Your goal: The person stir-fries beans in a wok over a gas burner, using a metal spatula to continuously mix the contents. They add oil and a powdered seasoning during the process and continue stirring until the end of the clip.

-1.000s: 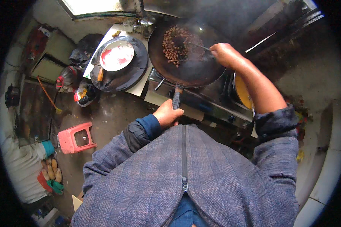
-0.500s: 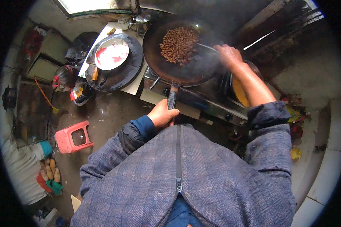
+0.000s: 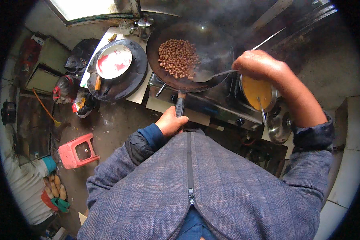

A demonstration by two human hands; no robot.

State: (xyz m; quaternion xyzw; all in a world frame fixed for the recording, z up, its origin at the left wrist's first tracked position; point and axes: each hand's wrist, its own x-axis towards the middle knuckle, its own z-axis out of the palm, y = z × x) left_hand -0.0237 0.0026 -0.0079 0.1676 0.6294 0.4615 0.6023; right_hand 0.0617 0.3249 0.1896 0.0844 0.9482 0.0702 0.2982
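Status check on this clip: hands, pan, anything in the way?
Left hand grips pan handle. Right hand holds spatula in pan of peanuts. Pot of yellow liquid beside the pan.

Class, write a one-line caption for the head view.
Left hand grips pan handle; right hand stirs peanuts with spatula.

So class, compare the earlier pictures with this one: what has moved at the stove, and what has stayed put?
The nuts, spread across the pan earlier, are now gathered on its left side. The right hand with its metal spatula has swung to the pan's right rim. Unchanged: the left hand still grips the pan handle, the pot of yellow liquid sits beside the stove, and the white plate lies on the dark tray.
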